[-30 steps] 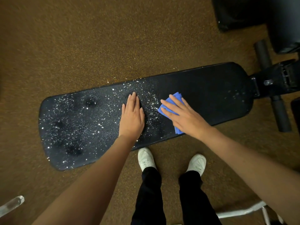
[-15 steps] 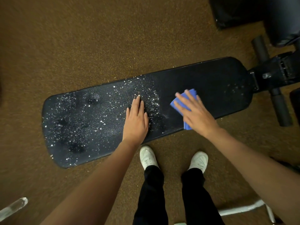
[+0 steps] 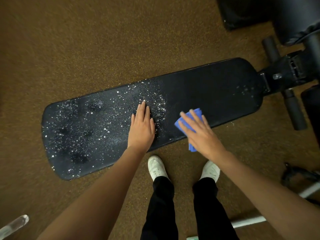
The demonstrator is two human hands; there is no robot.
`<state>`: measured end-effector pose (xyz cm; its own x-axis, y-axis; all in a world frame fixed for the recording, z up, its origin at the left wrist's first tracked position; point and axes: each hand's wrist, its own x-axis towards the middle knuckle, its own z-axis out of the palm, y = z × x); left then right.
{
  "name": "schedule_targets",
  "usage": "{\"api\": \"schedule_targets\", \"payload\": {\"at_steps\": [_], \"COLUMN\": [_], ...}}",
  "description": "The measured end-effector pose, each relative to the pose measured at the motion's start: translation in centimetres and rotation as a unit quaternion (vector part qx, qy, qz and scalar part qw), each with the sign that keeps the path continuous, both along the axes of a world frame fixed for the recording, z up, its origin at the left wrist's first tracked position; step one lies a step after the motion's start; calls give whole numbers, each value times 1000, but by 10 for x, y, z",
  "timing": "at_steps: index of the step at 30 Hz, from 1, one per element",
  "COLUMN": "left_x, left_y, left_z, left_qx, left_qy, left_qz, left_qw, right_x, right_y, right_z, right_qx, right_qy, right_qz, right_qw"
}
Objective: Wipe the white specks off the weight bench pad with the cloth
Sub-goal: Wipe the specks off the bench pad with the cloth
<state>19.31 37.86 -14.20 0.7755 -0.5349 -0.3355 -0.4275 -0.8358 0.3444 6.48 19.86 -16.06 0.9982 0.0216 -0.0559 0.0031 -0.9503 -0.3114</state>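
Black bench pad [image 3: 216,94] lying long across brown carpet [image 3: 86,40], its left half covered in white specks [image 3: 83,122], its right half mostly clean. Left hand [image 3: 141,128] rests flat, fingers straight, on the speckled part near the middle; right hand [image 3: 199,134], motion-blurred, presses a folded blue cloth [image 3: 190,118] with straight fingers onto the pad's near edge, just right of the specks. White shoes [image 3: 156,168] stand below the pad
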Motion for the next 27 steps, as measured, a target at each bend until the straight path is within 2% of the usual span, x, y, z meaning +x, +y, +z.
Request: {"api": "schedule_targets", "payload": {"at_steps": [2, 4, 8, 12, 16, 18, 21, 25, 27], "left_x": [0, -1, 1, 3, 2, 1, 1, 1, 1], "left_y": [0, 0, 1, 7, 13, 16, 17, 15, 15], "left_z": [0, 1, 3, 3, 3, 3, 1, 1, 1], "left_qx": [0, -3, -13, -21, -16, -16, -22, -29, -33], "left_qy": [-2, -2, -4, -8, -1, 0, -3, -2, -2], "left_qz": [-3, -2, -5, -20, -23, -28, -24, -15, -11], "left_qw": [1000, 1000, 1000, 1000, 1000, 999, 999, 999, 999], "right_x": [6, 15, 24, 12, 26, 35, 38, 23, 19], "right_y": [5, 29, 77, 61, 59, 71, 84, 95, 89], "right_z": [3, 4, 2, 0, 2, 3, 3, 3, 3], "right_qx": [-18, -10, 11, -4, -10, -9, 11, 12, 5], "right_qy": [14, 28, 37, 33, 64, 70, 67, 59, 59], "right_qz": [-101, -160, -140, -88, -235, -264, -240, -122, -109], "right_qw": [995, 987, 989, 996, 970, 962, 968, 991, 992]}}
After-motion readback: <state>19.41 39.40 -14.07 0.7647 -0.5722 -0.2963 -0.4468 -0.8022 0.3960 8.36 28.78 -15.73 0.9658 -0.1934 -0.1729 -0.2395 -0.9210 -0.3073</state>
